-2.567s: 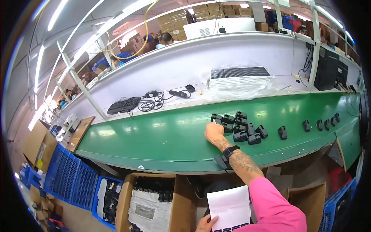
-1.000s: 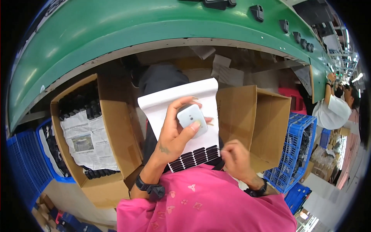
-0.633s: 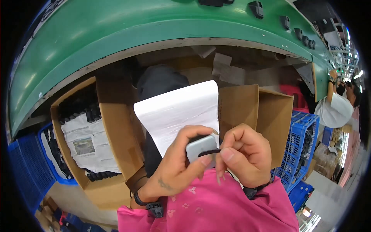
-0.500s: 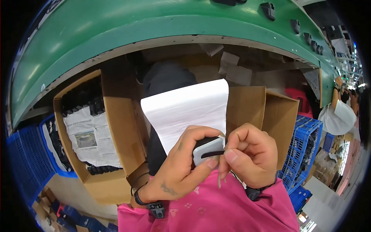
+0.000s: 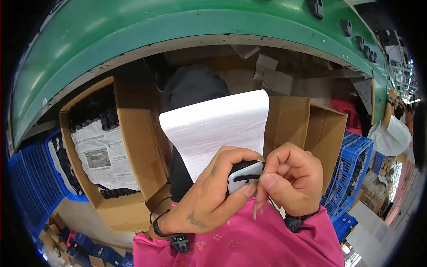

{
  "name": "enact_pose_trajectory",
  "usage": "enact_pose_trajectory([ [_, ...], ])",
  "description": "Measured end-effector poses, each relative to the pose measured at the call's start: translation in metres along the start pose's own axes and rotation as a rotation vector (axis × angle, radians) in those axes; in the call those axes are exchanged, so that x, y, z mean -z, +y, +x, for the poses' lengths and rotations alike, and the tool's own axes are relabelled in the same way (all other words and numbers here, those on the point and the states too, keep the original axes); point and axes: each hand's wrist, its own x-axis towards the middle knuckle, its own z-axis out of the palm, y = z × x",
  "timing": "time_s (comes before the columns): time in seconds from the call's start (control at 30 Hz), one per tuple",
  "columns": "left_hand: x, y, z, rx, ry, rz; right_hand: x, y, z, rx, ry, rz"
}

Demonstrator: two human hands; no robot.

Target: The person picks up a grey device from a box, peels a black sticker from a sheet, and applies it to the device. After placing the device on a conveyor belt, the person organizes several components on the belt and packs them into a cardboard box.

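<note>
My left hand [image 5: 209, 196] is closed around a small rounded plastic housing [image 5: 253, 170], light grey on its face and black along its far side. A thin black strip [image 5: 245, 177] lies across the grey face. At its right end, my right hand [image 5: 293, 180] pinches the strip between thumb and fingertips. A small dark dot shows on the grey face below the strip. Under the hands, a white sheet [image 5: 218, 124] is draped over my lap. Fingers hide the housing's lower edge and the tip of the strip.
A green bench [image 5: 187, 22] curves across the front, with several black parts [image 5: 346, 27] on its right. An open carton [image 5: 138, 155] with black parts and newspaper stands left; another carton [image 5: 287, 120] stands right. Blue crates [image 5: 347, 173] flank both sides. A person in white [image 5: 391, 135] is far right.
Both hands have shifted slightly right with the housing. The strip now lies flatter along the grey face, and the dark dot below it has come into view.
</note>
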Motion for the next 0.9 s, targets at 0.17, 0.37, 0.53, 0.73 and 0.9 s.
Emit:
enact_pose_trajectory([
  [0.17,-0.0018,0.0008,0.0008,0.016,-0.001,-0.028,0.0013,-0.0013,0.0004,0.018,0.001,-0.031],
  [0.37,-0.0015,0.0008,0.0012,0.006,-0.002,0.005,0.0028,-0.002,0.0022,-0.013,-0.007,-0.026],
  [0.53,-0.0024,0.0002,0.0023,0.048,-0.012,-0.025,0.0064,0.0038,0.0029,0.007,-0.015,-0.011],
  [0.73,-0.0028,-0.0006,0.0028,0.05,-0.01,-0.014,0.0082,0.0049,0.0029,-0.022,-0.021,0.007],
  [0.9,-0.002,-0.0009,0.0028,0.044,-0.009,-0.005,0.0072,0.0043,0.0044,-0.027,-0.027,0.018],
])
